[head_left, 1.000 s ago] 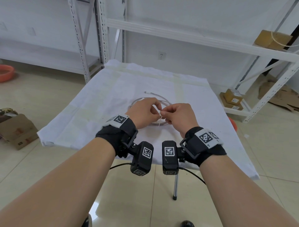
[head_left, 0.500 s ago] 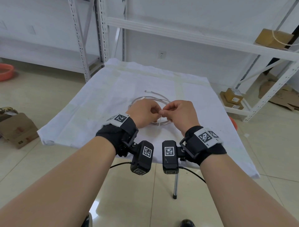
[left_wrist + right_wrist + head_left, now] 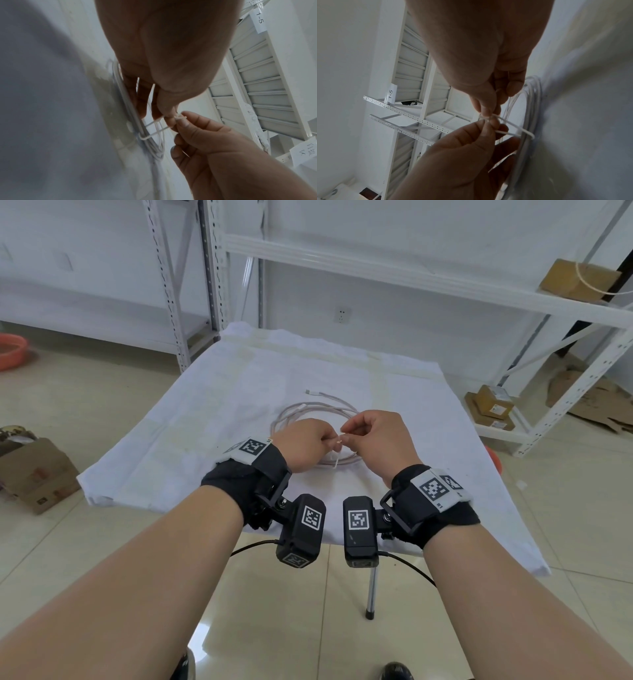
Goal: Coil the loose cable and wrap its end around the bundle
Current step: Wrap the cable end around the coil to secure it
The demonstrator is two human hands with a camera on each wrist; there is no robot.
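A white cable [image 3: 310, 409] lies coiled in several loops on the white cloth, its plug end [image 3: 309, 392] sticking out at the far side. A thin white tie [image 3: 150, 133] loops around the near part of the bundle [image 3: 531, 108]. Its two ends meet in a small twist [image 3: 485, 118]. My left hand [image 3: 333, 440] and right hand [image 3: 347, 436] both pinch that twist between thumb and forefinger, just above the coil's near edge. In the left wrist view the twist [image 3: 178, 116] sits between the fingertips of both hands.
The cloth-covered table [image 3: 212, 412] stands on a thin metal leg [image 3: 371, 594]. White metal shelving [image 3: 376, 272] runs behind and to the right, with cardboard boxes [image 3: 493, 409] on its lowest shelf. Another cardboard box [image 3: 37, 474] sits on the floor at the left.
Both hands stay at the coil's near edge. Their fingertips have shifted slightly on the tie ends. The coil has not moved.
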